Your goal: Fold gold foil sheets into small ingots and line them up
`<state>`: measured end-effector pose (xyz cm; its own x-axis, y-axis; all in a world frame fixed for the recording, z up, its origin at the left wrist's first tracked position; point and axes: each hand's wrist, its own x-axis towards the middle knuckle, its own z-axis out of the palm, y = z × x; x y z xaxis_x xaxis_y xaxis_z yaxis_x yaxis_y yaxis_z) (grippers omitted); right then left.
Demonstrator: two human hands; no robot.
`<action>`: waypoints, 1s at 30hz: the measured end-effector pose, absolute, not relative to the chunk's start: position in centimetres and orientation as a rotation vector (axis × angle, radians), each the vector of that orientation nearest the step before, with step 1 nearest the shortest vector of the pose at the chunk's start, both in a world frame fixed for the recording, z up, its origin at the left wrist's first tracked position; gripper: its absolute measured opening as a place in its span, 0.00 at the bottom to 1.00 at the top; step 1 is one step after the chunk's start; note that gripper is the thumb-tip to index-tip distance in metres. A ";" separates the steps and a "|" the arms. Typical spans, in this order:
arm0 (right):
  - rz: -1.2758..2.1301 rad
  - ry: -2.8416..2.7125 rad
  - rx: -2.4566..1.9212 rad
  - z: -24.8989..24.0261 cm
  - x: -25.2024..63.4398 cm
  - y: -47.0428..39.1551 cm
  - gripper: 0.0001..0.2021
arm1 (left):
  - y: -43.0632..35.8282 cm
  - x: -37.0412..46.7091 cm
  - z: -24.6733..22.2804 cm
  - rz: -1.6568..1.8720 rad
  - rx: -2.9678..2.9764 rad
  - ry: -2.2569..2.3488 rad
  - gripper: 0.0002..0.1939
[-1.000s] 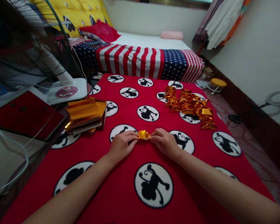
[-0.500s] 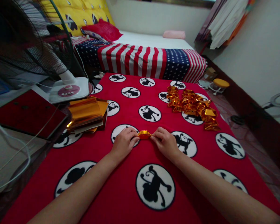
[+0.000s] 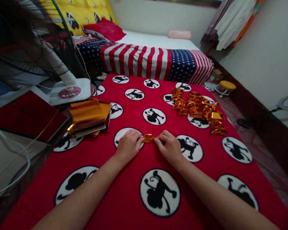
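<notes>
The left hand (image 3: 129, 144) and right hand (image 3: 170, 146) face each other, thumbs and fingers drawn narrow, each pinching one end of a small folded gold foil piece (image 3: 148, 138). It lies directly between them, low over the table's red cloth (image 3: 110, 195), its long axis running left to right from fingertips to fingertips. Neither hand is nearer: both touch it, one at each tip. Whether its underside rests on the cloth, I cannot tell.

Farther out, a stack of flat foil sheets (image 3: 86, 114) lies ahead and to the left, nearer the left hand. A cluster of folded foil shapes (image 3: 198, 105) sits ahead and to the right, nearer the right hand, well apart from the held piece.
</notes>
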<state>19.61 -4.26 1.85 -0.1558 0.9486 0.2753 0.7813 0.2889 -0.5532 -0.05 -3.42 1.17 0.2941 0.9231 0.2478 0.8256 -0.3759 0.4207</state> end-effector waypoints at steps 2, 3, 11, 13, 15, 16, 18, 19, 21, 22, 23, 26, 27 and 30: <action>0.367 -1.978 -1.549 1.8 19.5 -4.2 0.11 | -3.4 0.0 1.1 0.689 2.351 1.609 0.08; 0.359 -1.973 -1.556 1.8 19.4 -4.2 0.11 | -3.4 0.0 1.1 0.696 2.350 1.606 0.08; 0.299 -1.952 -1.641 1.6 19.1 -3.9 0.10 | -3.5 0.0 1.0 0.766 2.303 1.598 0.07; 0.276 -1.960 -1.646 1.5 19.1 -3.9 0.09 | -3.5 0.0 1.0 0.785 2.274 1.598 0.07; 0.262 -1.967 -1.650 1.4 19.0 -3.8 0.09 | -3.5 0.1 1.0 0.800 2.243 1.602 0.07; 0.259 -1.968 -1.653 1.4 19.0 -3.8 0.09 | -3.5 0.1 1.0 0.804 2.232 1.606 0.07; 0.254 -1.971 -1.661 1.4 19.0 -3.8 0.09 | -3.5 0.2 1.0 0.800 2.220 1.621 0.07; 0.251 -1.971 -1.665 1.4 18.9 -3.8 0.09 | -3.5 0.2 1.0 0.796 2.217 1.630 0.07; 0.245 -1.973 -1.674 1.4 18.9 -3.8 0.09 | -3.5 0.2 1.0 0.793 2.206 1.646 0.07; 0.242 -1.974 -1.680 1.4 18.8 -3.7 0.09 | -3.4 0.3 1.0 0.794 2.201 1.654 0.07; 0.238 -1.975 -1.686 1.4 18.8 -3.7 0.10 | -3.4 0.3 1.0 0.796 2.196 1.661 0.07; 0.225 -1.988 -1.694 1.5 18.8 -3.7 0.10 | -3.4 0.4 1.0 0.804 2.187 1.678 0.08; 0.220 -1.993 -1.695 1.5 18.8 -3.6 0.11 | -3.4 0.4 1.0 0.802 2.188 1.682 0.08; 0.208 -2.011 -1.707 1.4 18.8 -3.6 0.11 | -3.4 0.4 1.1 0.772 2.201 1.703 0.09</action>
<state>18.80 -3.62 1.41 -0.0974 0.9590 0.2662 0.8844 0.2061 -0.4187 0.40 -3.44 1.07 0.1747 0.9515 0.2531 0.8172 -0.2835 0.5018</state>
